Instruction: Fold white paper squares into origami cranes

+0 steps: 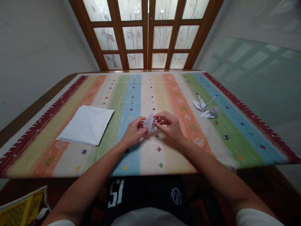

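A small folded white paper [148, 123], with pointed upright flaps, is held between my two hands just above the striped tablecloth. My left hand [134, 130] pinches its left side with thumb and fingers. On its right side, the thumb and fingertips of my right hand [170, 125] close on the paper's edge. Fingers cover part of the fold, so its full shape does not show. To the right lie two folded paper cranes [201, 105], close together. A stack of white square paper sheets [88, 124] lies to the left of my hands.
The striped tablecloth [131, 157] covers the table, whose front edge is close to my lap. Beyond the table stand wooden doors with glass panes [148, 59]. A yellow basket [23, 207] is low at the left. A glass panel [254, 72] leans along the right wall.
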The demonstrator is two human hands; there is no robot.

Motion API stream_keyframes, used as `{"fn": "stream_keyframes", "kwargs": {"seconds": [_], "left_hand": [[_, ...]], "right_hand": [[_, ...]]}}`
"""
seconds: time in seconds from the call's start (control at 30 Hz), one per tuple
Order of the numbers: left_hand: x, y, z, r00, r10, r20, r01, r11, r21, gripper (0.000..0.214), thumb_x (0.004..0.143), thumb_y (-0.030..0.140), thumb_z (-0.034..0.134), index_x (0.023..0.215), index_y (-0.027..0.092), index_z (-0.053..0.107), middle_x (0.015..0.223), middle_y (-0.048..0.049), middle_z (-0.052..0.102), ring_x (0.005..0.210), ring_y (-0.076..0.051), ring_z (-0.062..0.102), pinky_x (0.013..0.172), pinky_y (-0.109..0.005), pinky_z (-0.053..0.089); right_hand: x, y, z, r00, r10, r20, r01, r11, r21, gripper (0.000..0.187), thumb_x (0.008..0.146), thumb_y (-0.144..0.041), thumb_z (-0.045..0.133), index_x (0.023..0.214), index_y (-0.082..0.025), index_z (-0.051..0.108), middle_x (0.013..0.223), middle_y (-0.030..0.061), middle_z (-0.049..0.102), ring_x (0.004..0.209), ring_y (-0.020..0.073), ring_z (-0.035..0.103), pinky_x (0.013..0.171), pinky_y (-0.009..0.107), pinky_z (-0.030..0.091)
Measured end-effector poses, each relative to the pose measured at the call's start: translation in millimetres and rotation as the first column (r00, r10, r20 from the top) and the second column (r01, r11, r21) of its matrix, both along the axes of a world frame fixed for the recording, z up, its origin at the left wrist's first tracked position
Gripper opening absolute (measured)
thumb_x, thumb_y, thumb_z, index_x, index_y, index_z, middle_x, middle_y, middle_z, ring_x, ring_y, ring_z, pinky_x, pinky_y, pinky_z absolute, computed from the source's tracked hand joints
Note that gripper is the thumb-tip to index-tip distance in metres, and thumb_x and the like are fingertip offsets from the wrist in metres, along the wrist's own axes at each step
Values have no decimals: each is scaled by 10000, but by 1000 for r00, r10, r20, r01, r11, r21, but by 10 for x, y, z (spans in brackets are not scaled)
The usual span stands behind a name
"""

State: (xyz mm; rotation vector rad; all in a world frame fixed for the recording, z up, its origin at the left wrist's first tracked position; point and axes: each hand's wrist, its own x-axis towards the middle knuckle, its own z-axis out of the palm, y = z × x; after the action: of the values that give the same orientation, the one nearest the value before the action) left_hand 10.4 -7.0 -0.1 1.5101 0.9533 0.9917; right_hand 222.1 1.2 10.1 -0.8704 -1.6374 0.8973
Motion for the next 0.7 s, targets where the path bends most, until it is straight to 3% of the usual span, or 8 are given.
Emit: {"fn": "stream_keyframes", "kwargs": {"seconds": [0.23, 0.47, 0.7], "left_hand": [[2, -17, -10, 994, 31, -100, -22, 996, 90, 204, 874, 216, 643, 1076, 196, 662, 975, -33, 743, 779, -153, 723, 706, -289, 648], [1, -49, 4, 955, 116, -272, -51, 970, 236, 202, 903, 225, 608, 1097, 195, 657, 946, -24, 714, 812, -165, 693, 687, -270, 622], [11, -70, 24, 969, 70, -237, -13, 972, 233, 278, 903, 281, 686, 1166, 199, 649, 1011, -46, 745, 861, -182, 723, 720, -287, 642]], "right_hand": [[-2, 0, -24, 1000, -2, 12, 2, 999, 43, 258, 910, -494, 854, 988, -256, 790, 996, 45, 751, 774, 168, 726, 676, 311, 653], [-13, 8, -40, 995, -94, 19, 91, 987, 135, 273, 915, -516, 854, 898, -247, 811, 935, 36, 769, 747, 159, 744, 643, 281, 655], [0, 22, -45, 988, -152, 16, 149, 983, 108, 257, 906, -495, 861, 888, -241, 827, 888, 49, 803, 764, 186, 763, 694, 313, 661]]}}
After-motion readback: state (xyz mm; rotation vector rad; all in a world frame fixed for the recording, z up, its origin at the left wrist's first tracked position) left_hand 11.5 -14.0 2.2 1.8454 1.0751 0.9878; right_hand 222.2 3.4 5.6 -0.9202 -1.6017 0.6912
